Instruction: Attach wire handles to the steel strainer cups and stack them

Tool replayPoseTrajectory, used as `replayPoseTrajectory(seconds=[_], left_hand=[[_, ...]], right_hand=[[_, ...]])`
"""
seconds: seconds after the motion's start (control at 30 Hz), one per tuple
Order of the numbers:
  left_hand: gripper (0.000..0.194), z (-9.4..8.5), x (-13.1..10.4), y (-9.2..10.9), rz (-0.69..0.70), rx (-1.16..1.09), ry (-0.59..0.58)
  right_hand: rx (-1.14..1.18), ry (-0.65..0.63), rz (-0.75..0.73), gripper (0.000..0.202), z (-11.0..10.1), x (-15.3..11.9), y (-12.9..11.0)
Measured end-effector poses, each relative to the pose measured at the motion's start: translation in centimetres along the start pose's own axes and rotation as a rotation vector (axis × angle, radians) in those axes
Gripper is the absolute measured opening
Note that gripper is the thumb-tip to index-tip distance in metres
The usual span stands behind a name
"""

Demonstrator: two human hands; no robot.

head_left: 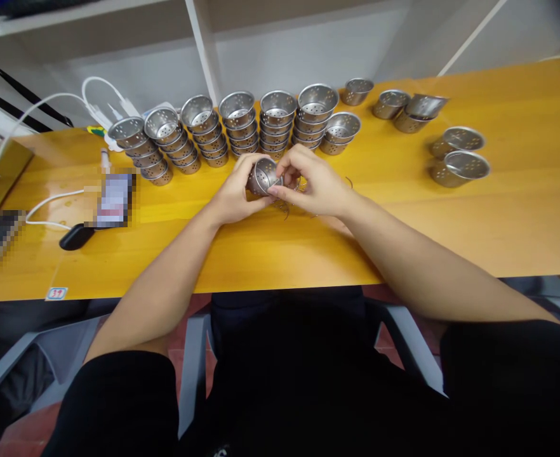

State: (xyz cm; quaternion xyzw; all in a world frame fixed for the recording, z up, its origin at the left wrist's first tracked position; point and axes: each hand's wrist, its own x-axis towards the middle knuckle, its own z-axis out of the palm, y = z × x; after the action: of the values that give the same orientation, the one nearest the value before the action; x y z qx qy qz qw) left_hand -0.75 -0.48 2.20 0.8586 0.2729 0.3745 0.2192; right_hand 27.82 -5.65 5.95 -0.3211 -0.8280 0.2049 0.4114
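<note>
- One metal cup [263, 177] with little holes is up in front of me, over the middle of the counter [280, 260]. It tips so I can see down into it.
- My left hand [238, 190] is curled round its side and holds it.
- My right hand [312, 181] has its thumb and fingers close together at the cup's rim. I can't tell if they pinch something there.
- Some thin wires [286, 211] lie under and beside my right hand, which hides part of them.
- Six tall stacks [277, 127] of the same kind of cup stand in a row behind my hands. The top cups show holes in their floors.
- A short stack [336, 145] stands at the right end of that row.
- A single cup [357, 95] is behind it.
- Farther right, one cup [388, 109] stands near another cup [409, 122], which has a tilted cup [427, 106] on top.
- Two blurry cups [460, 170] are nearer to me on that side.
- On my left are a phone [113, 198], a small black thing [77, 237] and a white cord [46, 202].
</note>
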Motion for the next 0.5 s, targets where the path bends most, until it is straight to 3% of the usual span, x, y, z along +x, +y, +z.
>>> replayPoseTrajectory(seconds=[0.5], left_hand=[[0.114, 0.1, 0.0, -1.2, 0.031, -0.066, -0.064]], right_hand=[[-0.095, -0.046, -0.093, 0.064, -0.1, -0.1, 1.6]])
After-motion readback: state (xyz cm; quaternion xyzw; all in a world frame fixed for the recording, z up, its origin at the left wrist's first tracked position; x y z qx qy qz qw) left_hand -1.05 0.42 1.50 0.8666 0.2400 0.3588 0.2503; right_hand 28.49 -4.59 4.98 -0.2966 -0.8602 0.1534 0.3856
